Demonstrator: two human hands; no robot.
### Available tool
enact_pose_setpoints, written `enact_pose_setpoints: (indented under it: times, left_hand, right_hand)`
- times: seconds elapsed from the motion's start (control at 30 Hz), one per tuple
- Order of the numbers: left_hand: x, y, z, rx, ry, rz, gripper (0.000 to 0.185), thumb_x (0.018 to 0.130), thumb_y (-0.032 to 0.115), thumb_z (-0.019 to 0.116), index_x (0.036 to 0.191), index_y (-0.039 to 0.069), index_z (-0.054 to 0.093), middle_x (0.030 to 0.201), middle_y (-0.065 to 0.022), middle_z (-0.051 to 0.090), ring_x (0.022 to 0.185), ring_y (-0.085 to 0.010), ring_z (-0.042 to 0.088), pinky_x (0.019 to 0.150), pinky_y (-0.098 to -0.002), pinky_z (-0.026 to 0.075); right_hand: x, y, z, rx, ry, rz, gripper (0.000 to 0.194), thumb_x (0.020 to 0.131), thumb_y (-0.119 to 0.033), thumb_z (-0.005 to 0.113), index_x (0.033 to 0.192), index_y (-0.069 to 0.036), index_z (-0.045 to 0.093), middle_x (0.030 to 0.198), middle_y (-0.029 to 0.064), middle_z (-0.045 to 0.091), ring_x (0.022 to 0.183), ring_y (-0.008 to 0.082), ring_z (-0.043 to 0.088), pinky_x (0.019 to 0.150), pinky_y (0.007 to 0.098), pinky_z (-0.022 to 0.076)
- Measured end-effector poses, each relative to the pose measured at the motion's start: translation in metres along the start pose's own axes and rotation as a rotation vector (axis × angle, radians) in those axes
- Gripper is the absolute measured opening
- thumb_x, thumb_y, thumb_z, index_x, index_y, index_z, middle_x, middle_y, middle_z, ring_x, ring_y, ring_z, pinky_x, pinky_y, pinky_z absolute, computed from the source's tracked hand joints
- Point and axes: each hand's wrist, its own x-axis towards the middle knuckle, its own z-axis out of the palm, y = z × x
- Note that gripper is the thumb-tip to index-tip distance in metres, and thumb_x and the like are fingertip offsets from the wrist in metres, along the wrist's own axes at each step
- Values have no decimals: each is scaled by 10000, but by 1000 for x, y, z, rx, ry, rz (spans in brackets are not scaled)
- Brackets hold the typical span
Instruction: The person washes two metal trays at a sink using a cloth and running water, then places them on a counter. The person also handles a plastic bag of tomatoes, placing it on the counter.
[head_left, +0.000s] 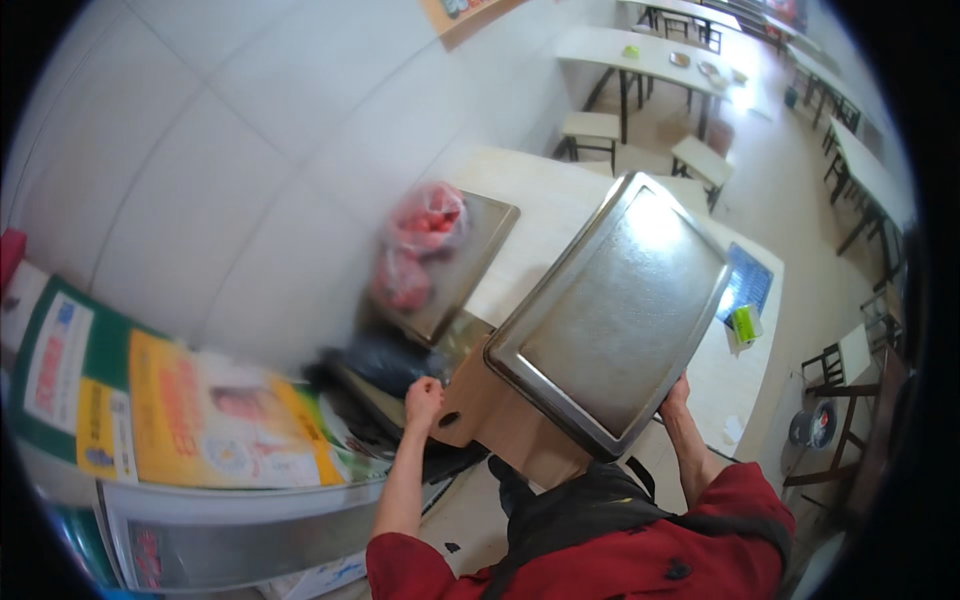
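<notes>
A shiny rectangular metal tray (615, 315) is held tilted before me, its flat face turned up, with my right hand (676, 394) gripping its lower right edge. Under its lower left side shows a brown board or box (517, 424) with a dark oval hole. My left hand (425, 401) is closed at a black plastic bag (390, 364), left of that brown piece; its fingers seem to pinch the bag. Farther off, clear plastic bags of red items (429, 221) lie on another metal tray (480, 255) by the wall.
A pale table (555, 195) bears a blue mat (750, 281) and a green-and-white packet (745, 325). Colourful printed packaging (225, 420) tops a glass-fronted case (262, 547) at left. Stools (591, 125) and long dining tables (645, 52) stand beyond; a bucket (812, 427) is at right.
</notes>
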Motion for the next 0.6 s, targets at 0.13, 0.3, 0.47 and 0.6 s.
enact_pose_setpoints:
  times: [0.13, 0.3, 0.47, 0.6]
  left_hand:
    - [152, -12, -55, 337, 119, 63, 269, 868, 316, 631, 859, 48, 654, 834, -173, 676, 820, -363, 649, 701, -433, 498]
    - [296, 13, -67, 553, 217, 400, 381, 858, 362, 613, 1105, 71, 622, 915, -188, 666, 916, -392, 626, 796, -495, 487]
    - [393, 28, -57, 574, 224, 514, 558, 819, 389, 666, 1232, 45, 518, 1099, -195, 614, 1060, -410, 548, 877, -510, 462]
    - [420, 30, -50, 599, 113, 517, 496, 785, 376, 706, 1117, 22, 604, 1094, -208, 615, 1075, -393, 538, 918, -484, 442]
  right_hand:
    - [2, 25, 16, -39, 43, -167, 472, 994, -423, 377, 1230, -49, 544, 1140, 108, 633, 1012, 290, 606, 890, 435, 509]
    - [-61, 61, 38, 31, -124, -334, 486, 1003, -382, 348, 1326, -44, 479, 1276, 135, 566, 1133, 321, 555, 982, 463, 461]
    - [-110, 87, 49, -34, 188, -229, 479, 998, -390, 347, 1300, -49, 493, 1245, 130, 588, 1111, 316, 570, 966, 460, 473]
    - [-131, 104, 57, 3, 267, -261, 476, 987, -400, 360, 1277, -52, 505, 1222, 131, 601, 1087, 309, 583, 945, 458, 486]
